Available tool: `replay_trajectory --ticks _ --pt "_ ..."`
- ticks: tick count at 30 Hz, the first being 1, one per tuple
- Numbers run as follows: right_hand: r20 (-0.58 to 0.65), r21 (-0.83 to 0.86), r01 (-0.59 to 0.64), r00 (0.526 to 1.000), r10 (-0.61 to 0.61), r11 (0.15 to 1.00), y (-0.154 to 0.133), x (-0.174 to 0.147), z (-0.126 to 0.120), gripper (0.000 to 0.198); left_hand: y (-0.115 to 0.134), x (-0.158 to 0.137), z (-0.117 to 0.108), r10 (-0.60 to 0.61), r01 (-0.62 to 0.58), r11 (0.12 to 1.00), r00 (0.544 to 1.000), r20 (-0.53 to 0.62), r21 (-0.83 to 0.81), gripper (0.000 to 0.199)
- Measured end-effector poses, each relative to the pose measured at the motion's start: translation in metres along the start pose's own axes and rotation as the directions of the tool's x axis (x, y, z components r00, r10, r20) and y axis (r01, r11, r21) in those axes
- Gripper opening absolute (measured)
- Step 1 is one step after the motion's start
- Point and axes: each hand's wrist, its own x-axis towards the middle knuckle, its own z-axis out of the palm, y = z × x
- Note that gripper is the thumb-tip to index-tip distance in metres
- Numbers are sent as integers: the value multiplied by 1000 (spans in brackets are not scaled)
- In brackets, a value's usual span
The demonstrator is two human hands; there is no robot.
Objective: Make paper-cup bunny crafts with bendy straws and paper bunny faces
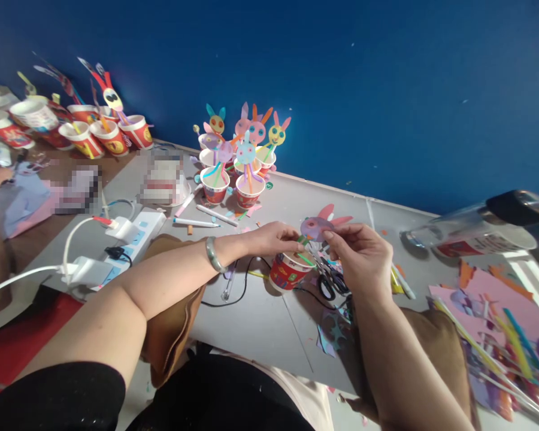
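My left hand [269, 238] and my right hand [359, 254] meet over a red paper cup [288, 270] on the grey table [260, 323]. Between their fingertips they pinch a purple paper bunny head [317, 226] with pink ears, fixed on a green straw [303, 241]. The straw runs down toward the cup's mouth. A grey bangle circles my left wrist. Black-handled scissors [330, 281] lie just right of the cup, under my right hand.
Finished bunny cups [233, 173] cluster at the table's back by the blue wall; more cups [85, 134] stand far left. A white power strip [130, 236] with plugs, markers [197, 222], a tipped glass jar [471, 230] and coloured straws on pink paper [503, 335] lie around.
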Motion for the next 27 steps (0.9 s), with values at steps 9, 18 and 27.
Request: replay_trajectory --ticks 9,18,27 --pt "10 -29 21 1000 -21 999 1 2 3 30 1 -1 -1 3 -3 999 1000 5 39 16" --pt "13 -56 21 1000 -21 998 1 2 4 32 -7 1 -1 31 -31 999 999 40 -14 18" --pt "21 -54 30 999 -29 998 1 2 4 33 -3 -3 0 67 -67 996 998 2 54 36"
